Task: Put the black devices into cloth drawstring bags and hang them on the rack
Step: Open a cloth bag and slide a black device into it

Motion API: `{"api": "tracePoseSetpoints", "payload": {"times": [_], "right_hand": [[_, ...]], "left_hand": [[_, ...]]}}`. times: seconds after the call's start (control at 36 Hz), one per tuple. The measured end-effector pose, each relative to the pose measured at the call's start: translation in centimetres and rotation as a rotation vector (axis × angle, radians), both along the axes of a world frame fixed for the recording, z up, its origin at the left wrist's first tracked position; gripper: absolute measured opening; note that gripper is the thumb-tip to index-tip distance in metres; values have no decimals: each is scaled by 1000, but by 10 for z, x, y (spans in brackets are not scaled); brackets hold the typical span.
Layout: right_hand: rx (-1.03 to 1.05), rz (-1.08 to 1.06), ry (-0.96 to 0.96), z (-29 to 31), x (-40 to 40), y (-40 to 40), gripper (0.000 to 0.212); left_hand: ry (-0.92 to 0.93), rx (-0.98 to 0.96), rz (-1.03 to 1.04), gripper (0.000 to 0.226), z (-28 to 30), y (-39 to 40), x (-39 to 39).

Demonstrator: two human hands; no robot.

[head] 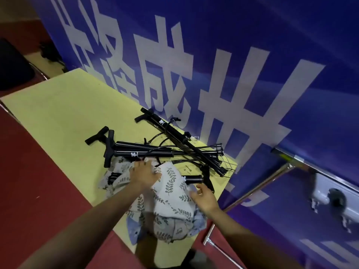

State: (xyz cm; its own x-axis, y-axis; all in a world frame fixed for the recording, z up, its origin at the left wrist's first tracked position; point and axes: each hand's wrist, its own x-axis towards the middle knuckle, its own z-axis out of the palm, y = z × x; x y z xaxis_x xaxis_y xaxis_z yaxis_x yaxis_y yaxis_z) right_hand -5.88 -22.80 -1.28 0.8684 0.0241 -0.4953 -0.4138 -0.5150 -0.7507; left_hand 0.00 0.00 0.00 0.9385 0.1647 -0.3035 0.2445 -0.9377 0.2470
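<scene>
- Yellow-green surface (58, 113) sits against a blue banner with large white characters (213, 65); red floor on the near side.
- Black devices look like hand pumps with T-handles and hoses. Several lie crossed in a heap mid-surface (155, 150); one more runs diagonally along the banner edge (167, 129).
- Pile of leaf-print cloth bags (171, 199) sits at the near edge of the surface, partly hanging over it.
- One pump already seems partly inside a bag: a black tube end (193, 179) sticks out of the cloth on the right, and another black part shows through the folds on the left (112, 176).
- Left hand (144, 174): grip pressed down on the top of the cloth, fingers curled into the fabric right beside the pump heap. Can't tell if it's pinching the bag mouth or a hose.
- Right hand (204, 197): grip spread, fingers loosely curved, hovering just beside the cloth edge below the tube end. Holds nothing.
- Step, my read: bagging, early in the task. Most pumps unbagged.
- Metal rail to the right (258, 183) is possibly the rack; nothing visibly hangs on it.
- Next move needs: find the bag mouth, hold it open with both hands, feed the pump fully in. Loose hoses likely snag on the cloth.
</scene>
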Motion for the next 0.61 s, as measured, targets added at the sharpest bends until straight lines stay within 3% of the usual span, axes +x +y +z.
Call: {"api": "tracePoseSetpoints", "payload": {"times": [0.08, 0.11, 0.19, 0.28, 0.36, 0.47, 0.61], "right_hand": [[-55, 37, 118, -6, 6, 6, 59], [-51, 57, 145, -8, 7, 8, 59], [-17, 111, 135, -12, 9, 13, 38], [124, 33, 70, -3, 12, 16, 13], [242, -55, -4, 24, 24, 13, 20], [386, -120, -84, 67, 46, 7, 38], [646, -306, -105, 124, 77, 4, 33]], "left_hand": [[94, 4, -35, 25, -3, 8, 3], [117, -38, -22, 28, -3, 10, 3], [104, -227, -52, 40, 2, 13, 7], [39, -476, -82, 37, 30, 14, 5], [-24, -672, -102, 39, 64, 15, 10], [-65, -787, -28, 38, 108, 13, 20], [-167, -977, -28, 19, 142, 1, 23]]}}
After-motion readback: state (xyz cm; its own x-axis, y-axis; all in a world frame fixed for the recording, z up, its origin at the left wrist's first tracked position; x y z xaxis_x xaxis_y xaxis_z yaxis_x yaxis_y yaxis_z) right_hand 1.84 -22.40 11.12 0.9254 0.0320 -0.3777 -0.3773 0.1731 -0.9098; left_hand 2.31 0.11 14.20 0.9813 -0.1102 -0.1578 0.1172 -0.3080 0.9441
